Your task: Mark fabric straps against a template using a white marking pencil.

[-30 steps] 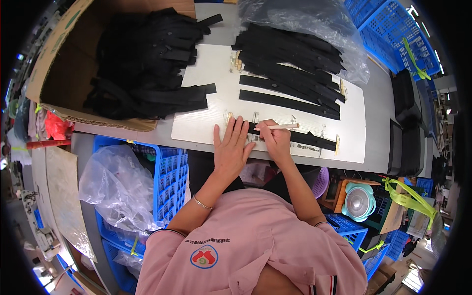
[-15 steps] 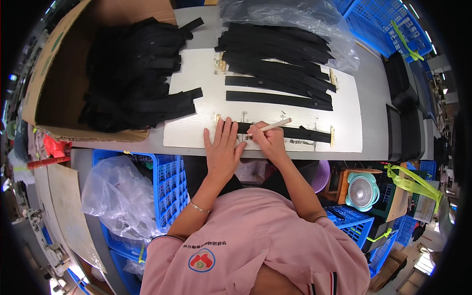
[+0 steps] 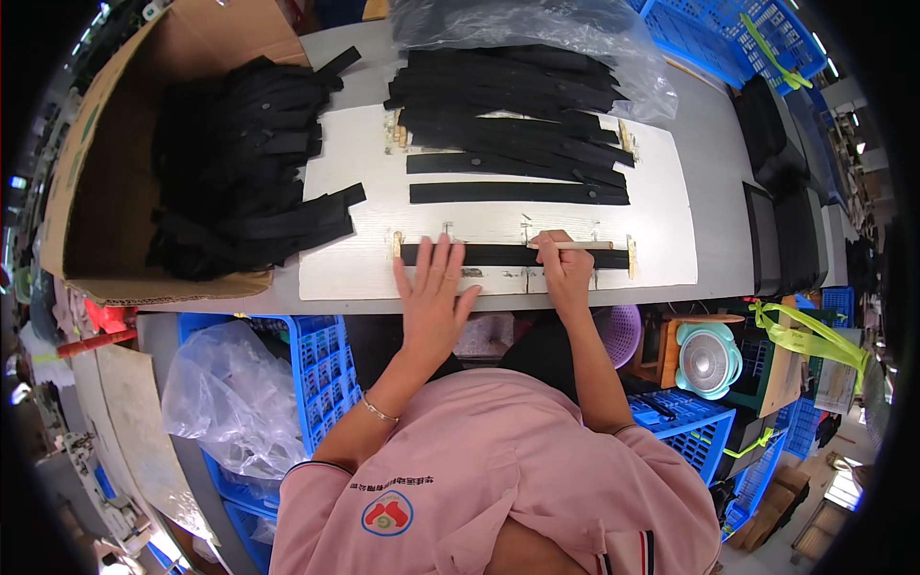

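Note:
A black fabric strip [image 3: 498,255] lies across the near part of a white board [image 3: 355,273], between two small tan end pieces. My left hand [image 3: 434,292] rests flat on the strip's left part, fingers spread. In my right hand [image 3: 565,273] is a pale pencil-like marker [image 3: 586,245], pinched between the fingers and tilted to the right, over the middle of the strip. Its tip is too small to make out. Dark marks show on the board around the strip. Farther back, single strips [image 3: 517,193] and a layered pile of black strips [image 3: 508,86] lie on the board.
An open cardboard box [image 3: 105,192] on the left holds a heap of black strips [image 3: 244,163]. Clear plastic film [image 3: 537,27] and a blue crate [image 3: 733,38] are at the back. Black boxes [image 3: 781,230] stand on the right. Below the table are blue crates [image 3: 321,374] and a fan [image 3: 709,359].
My right hand has moved rightward along the strip with the marker, which now lies flatter. My left hand stays flat on the strip. The whole view has shifted slightly.

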### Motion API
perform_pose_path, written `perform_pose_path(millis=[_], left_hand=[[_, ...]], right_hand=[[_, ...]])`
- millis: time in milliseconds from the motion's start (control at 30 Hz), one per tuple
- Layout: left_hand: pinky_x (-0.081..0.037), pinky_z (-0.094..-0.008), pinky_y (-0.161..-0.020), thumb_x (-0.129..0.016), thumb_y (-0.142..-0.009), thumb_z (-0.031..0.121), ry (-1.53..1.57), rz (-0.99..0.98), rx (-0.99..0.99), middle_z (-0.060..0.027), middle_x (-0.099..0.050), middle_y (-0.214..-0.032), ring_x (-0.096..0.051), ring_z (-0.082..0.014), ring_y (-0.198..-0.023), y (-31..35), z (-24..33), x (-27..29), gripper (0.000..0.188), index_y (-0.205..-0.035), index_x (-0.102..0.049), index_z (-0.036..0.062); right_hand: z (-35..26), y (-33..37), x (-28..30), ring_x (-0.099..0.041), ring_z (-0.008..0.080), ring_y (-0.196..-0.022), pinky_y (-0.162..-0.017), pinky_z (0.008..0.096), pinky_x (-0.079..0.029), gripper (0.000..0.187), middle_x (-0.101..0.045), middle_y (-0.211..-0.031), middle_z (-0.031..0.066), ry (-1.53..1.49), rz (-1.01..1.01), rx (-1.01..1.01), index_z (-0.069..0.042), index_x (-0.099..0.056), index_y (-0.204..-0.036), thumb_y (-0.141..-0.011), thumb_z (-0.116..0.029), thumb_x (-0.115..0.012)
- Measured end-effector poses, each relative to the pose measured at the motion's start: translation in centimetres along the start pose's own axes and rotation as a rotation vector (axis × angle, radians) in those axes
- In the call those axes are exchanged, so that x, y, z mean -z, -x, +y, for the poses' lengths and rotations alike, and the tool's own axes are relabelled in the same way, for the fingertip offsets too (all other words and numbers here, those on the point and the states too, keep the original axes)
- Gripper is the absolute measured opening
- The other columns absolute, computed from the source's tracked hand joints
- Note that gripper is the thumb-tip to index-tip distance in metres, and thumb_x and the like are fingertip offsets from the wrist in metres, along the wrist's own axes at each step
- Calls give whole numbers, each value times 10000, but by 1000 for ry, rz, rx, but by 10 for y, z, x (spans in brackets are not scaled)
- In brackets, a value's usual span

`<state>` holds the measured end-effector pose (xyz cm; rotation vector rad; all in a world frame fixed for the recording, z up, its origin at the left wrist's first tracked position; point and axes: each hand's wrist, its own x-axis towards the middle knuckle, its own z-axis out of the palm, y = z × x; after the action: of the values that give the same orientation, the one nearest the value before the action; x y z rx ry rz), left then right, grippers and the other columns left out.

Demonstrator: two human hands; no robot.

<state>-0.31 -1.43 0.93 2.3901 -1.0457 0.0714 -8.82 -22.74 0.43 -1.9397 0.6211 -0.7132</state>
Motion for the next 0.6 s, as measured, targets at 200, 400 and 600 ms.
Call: perform_pose_path(millis=[200,400,600], left_hand=[[-122,-592,-1240,-650,-992,332,157,-64,-200,-91,-448,-1599,-345,-305,-1516,-10,37,-27,601,-1525,-494,102],[-145,-604,-1233,-610,-1009,369,77,-85,-223,-97,-479,-1566,-353,-301,-1502,-10,36,-33,541,-1456,-562,68],[-164,-606,-1227,-638,-990,339,74,-59,-220,-92,-503,-1543,-384,-302,-1482,-11,37,-32,531,-1442,-576,67]], right_hand=[[4,1,-4,-574,125,-561,-559,290,-454,216,-645,-673,82,5,-6,-1,20,-722,-899,-1005,-142,-626],[5,0,-3,-659,204,-595,-570,316,-484,216,-682,-708,123,51,0,75,19,-721,-884,-997,-138,-626],[6,1,4,-665,225,-598,-571,332,-491,234,-691,-693,117,-8,-71,84,20,-694,-802,-975,-127,-633]])
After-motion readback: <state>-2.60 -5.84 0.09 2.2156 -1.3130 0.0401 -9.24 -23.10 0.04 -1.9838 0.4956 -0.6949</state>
